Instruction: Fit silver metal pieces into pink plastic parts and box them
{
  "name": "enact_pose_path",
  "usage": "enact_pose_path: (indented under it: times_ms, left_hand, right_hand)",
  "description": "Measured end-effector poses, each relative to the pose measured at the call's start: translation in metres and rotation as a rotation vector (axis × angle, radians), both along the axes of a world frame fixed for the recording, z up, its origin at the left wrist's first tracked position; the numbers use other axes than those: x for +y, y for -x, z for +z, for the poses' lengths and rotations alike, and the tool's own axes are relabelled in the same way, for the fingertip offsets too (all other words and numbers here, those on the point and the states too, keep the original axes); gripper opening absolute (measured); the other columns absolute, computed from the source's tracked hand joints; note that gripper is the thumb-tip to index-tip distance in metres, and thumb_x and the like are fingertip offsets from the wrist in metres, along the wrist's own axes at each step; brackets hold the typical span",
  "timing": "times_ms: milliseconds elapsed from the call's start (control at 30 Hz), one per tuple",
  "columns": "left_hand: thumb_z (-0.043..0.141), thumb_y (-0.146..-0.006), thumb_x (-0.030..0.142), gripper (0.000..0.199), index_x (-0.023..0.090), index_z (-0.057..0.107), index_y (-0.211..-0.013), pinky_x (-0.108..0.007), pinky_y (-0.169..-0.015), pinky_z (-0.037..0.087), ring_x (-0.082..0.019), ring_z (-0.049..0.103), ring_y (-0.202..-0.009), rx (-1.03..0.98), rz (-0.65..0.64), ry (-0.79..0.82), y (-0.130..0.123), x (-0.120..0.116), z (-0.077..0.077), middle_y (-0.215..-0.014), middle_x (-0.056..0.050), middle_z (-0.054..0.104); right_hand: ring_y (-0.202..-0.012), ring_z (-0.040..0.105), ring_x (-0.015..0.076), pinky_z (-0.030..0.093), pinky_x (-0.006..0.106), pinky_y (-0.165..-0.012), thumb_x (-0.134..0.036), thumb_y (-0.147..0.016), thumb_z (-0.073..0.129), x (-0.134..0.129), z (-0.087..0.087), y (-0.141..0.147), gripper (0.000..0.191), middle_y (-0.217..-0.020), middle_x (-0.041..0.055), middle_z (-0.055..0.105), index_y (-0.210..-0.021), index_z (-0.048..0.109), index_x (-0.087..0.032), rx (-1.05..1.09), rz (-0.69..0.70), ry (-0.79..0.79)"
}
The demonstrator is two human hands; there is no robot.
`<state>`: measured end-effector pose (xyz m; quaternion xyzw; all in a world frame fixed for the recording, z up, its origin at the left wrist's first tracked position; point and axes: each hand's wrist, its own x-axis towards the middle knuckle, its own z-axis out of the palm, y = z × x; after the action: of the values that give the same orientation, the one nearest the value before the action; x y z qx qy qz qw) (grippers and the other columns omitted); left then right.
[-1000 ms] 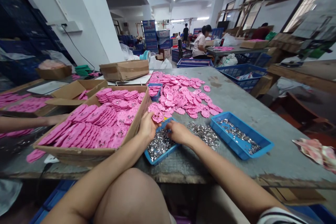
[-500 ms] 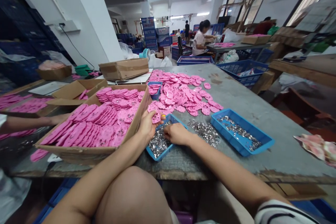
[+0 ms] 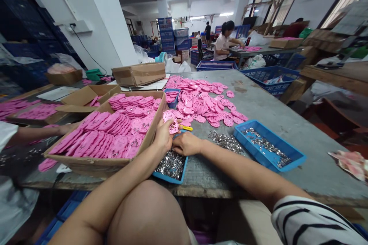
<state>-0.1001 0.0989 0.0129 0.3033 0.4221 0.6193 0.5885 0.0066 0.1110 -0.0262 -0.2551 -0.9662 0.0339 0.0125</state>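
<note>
Between the fingers and thumb of my left hand (image 3: 163,134) is a pink plastic piece (image 3: 173,126) with a wavy edge and holes, held tilted above the far end of a small blue tray (image 3: 184,169). Small shiny metal parts (image 3: 170,165) fill that tray. My right hand (image 3: 187,144) is over the tray's far side, close below the pink piece, its fingertips pinched together. Whatever they hold is too small or hidden. Just beyond my hands, a yellow tool or handle (image 3: 187,128) sticks out, partly covered.
Left of my arm stands a cardboard box (image 3: 86,166) packed with pink pieces. More pink pieces (image 3: 201,101) lie heaped behind my hands. Loose metal parts (image 3: 225,141) and a second blue tray (image 3: 270,147) are to the right. A co-worker's arm (image 3: 43,133) reaches in at far left.
My right hand has come out of the metal parts and moved left, nearer the pink piece. The small tray has shifted toward me and turned slightly. More of the yellow handle shows.
</note>
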Motion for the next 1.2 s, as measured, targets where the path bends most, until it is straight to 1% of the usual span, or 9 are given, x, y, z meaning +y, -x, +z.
enact_pose_path:
  times_ms: [100, 267, 367, 533, 667, 833, 933, 1067, 1200]
  left_hand:
    - [0.061, -0.063, 0.016, 0.027, 0.017, 0.053, -0.089, -0.020, -0.044, 0.041, -0.014, 0.061, -0.049, -0.024, 0.012, -0.012, 0.001, 0.002, -0.001, -0.059, 0.002, 0.064]
    - [0.059, -0.064, 0.016, 0.027, 0.018, 0.052, -0.091, -0.021, -0.048, 0.047, -0.015, 0.065, -0.055, -0.060, 0.028, -0.038, 0.001, 0.000, 0.004, -0.059, 0.002, 0.062]
    - [0.060, -0.064, 0.016, 0.029, 0.018, 0.051, -0.092, -0.023, -0.050, 0.049, -0.016, 0.066, -0.057, -0.091, 0.026, -0.046, 0.001, 0.000, 0.006, -0.060, 0.002, 0.062]
    - [0.060, -0.064, 0.017, 0.026, 0.017, 0.051, -0.088, -0.023, -0.052, 0.050, -0.016, 0.065, -0.056, -0.092, 0.020, -0.078, 0.004, 0.004, 0.004, -0.059, 0.002, 0.063]
    - [0.060, -0.065, 0.016, 0.027, 0.017, 0.051, -0.090, -0.023, -0.052, 0.048, -0.015, 0.064, -0.055, -0.088, 0.015, -0.111, 0.006, 0.005, 0.004, -0.060, 0.002, 0.063]
    - [0.057, -0.067, 0.015, 0.022, 0.017, 0.052, -0.089, -0.021, -0.050, 0.045, -0.015, 0.064, -0.058, -0.079, 0.028, -0.148, 0.006, 0.006, 0.003, -0.063, 0.000, 0.064]
    - [0.057, -0.069, 0.016, 0.023, 0.017, 0.053, -0.092, -0.022, -0.054, 0.047, -0.015, 0.064, -0.061, -0.098, 0.034, -0.153, 0.006, 0.009, 0.001, -0.067, -0.001, 0.064]
    - [0.058, -0.071, 0.017, 0.033, 0.017, 0.053, -0.104, -0.023, -0.058, 0.049, -0.015, 0.065, -0.064, -0.098, 0.037, -0.164, 0.007, 0.010, 0.000, -0.074, -0.002, 0.067]
    - [0.058, -0.073, 0.017, 0.032, 0.017, 0.052, -0.105, -0.023, -0.058, 0.050, -0.014, 0.065, -0.063, -0.086, 0.038, -0.114, 0.007, 0.008, 0.000, -0.072, -0.002, 0.066]
  right_hand:
    - [-0.081, 0.066, 0.0216, 0.044, 0.031, -0.073, -0.026, -0.088, 0.049, 0.001, -0.004, 0.012, 0.027, -0.093, 0.0130, 0.074, -0.091, 0.071, -0.012, -0.008, -0.055, 0.007]
    - [-0.084, 0.067, 0.0250, 0.047, 0.032, -0.072, -0.028, -0.088, 0.047, 0.000, -0.002, 0.022, 0.032, -0.094, 0.0178, 0.073, -0.095, 0.072, -0.009, 0.019, -0.304, 0.045]
    - [-0.089, 0.068, 0.0263, 0.048, 0.032, -0.074, -0.027, -0.089, 0.043, -0.003, 0.001, 0.026, 0.034, -0.099, 0.0183, 0.072, -0.102, 0.070, -0.009, 0.043, -0.406, 0.033]
    - [-0.094, 0.068, 0.0258, 0.048, 0.032, -0.077, -0.026, -0.091, 0.038, -0.007, 0.004, 0.031, 0.037, -0.103, 0.0167, 0.072, -0.106, 0.069, -0.011, 0.072, -0.553, 0.025]
    - [-0.093, 0.068, 0.0247, 0.048, 0.031, -0.076, -0.028, -0.090, 0.041, -0.003, 0.004, 0.023, 0.034, -0.100, 0.0135, 0.073, -0.102, 0.071, -0.015, 0.076, -0.602, 0.029]
    - [-0.093, 0.068, 0.0275, 0.049, 0.033, -0.073, -0.033, -0.091, 0.038, 0.007, 0.004, 0.016, 0.038, -0.099, 0.0152, 0.073, -0.104, 0.069, -0.016, 0.047, -0.650, 0.041]
    - [-0.095, 0.067, 0.0270, 0.048, 0.033, -0.074, -0.032, -0.091, 0.036, 0.007, 0.004, 0.022, 0.039, -0.103, 0.0152, 0.072, -0.107, 0.067, -0.016, 0.027, -0.637, 0.054]
    - [-0.097, 0.066, 0.0262, 0.048, 0.032, -0.075, -0.030, -0.092, 0.035, 0.007, 0.005, 0.025, 0.038, -0.103, 0.0158, 0.072, -0.106, 0.067, -0.015, -0.005, -0.606, 0.079]
    - [-0.097, 0.066, 0.0281, 0.049, 0.032, -0.075, -0.028, -0.088, 0.043, 0.010, 0.009, 0.025, 0.034, -0.106, 0.0166, 0.071, -0.105, 0.068, -0.014, -0.056, -0.520, 0.114]
